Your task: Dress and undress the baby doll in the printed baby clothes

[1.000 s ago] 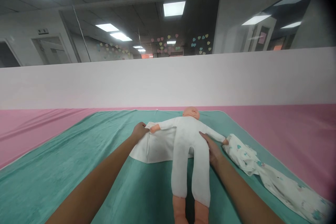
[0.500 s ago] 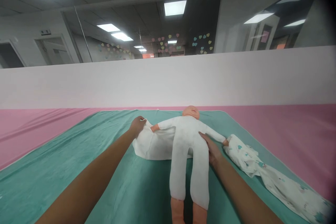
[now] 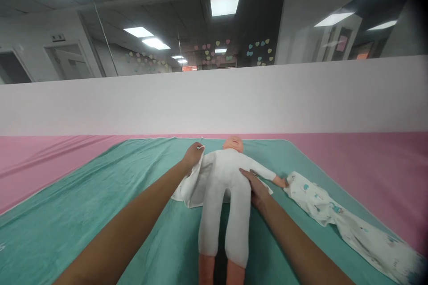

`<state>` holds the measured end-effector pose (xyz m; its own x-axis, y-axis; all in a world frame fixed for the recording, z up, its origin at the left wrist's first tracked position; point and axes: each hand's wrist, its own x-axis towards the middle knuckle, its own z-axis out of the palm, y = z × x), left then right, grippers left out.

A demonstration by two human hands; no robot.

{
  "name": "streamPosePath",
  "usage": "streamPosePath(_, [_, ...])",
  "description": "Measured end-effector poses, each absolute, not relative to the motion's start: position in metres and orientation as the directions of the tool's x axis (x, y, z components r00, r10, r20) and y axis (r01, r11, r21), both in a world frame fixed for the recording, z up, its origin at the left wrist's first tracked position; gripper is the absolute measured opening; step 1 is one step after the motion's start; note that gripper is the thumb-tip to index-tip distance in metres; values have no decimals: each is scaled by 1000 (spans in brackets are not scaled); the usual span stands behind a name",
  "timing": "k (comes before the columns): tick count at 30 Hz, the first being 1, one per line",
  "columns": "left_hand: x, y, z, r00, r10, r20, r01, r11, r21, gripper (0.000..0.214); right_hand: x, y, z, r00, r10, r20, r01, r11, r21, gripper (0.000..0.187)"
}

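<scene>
A baby doll (image 3: 222, 173) with a white cloth body lies face up, its head away from me and its legs toward me. Under its back is spread a white garment (image 3: 195, 187). My left hand (image 3: 193, 155) pinches the garment's edge and holds it raised beside the doll's arm on the left, whose hand is hidden behind the cloth. My right hand (image 3: 257, 189) grips the doll's side at the waist, thumb on top; its other fingers are partly hidden. The doll's other arm stretches right, its hand touching a white printed cloth (image 3: 307, 196).
A teal sheet (image 3: 100, 196) with a few wrinkles lies under everything, over a pink cover (image 3: 368, 173). Behind stands a low white wall (image 3: 214, 102) with a large glass pane or mirror above it. The printed cloth runs down to the right corner.
My left hand has moved right, drawing the garment's edge up against the doll's arm and covering its hand. The doll and my right hand have shifted left.
</scene>
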<state>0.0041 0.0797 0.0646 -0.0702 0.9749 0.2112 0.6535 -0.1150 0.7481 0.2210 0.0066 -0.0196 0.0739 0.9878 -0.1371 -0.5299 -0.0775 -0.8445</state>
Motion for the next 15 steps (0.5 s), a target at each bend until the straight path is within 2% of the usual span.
streamPosePath(5, [36, 82, 66, 3, 961, 277, 588, -226, 776, 25, 196, 10, -23, -120, 979, -163, -476, -201, -856, 33])
streamPosePath(9, [40, 83, 81, 126, 935, 331, 595, -338, 729, 25, 189, 13, -21, -242, 956, -168, -429, -261, -865, 27])
streamPosePath(12, [38, 81, 81, 167, 943, 289, 671, -323, 668, 22, 185, 15, -16, -281, 944, -173, -399, -279, -874, 27])
streamPosePath(15, [30, 70, 74, 136, 965, 223, 777, -243, 581, 18, 181, 14, -12, -321, 928, -187, -354, -300, -886, 29])
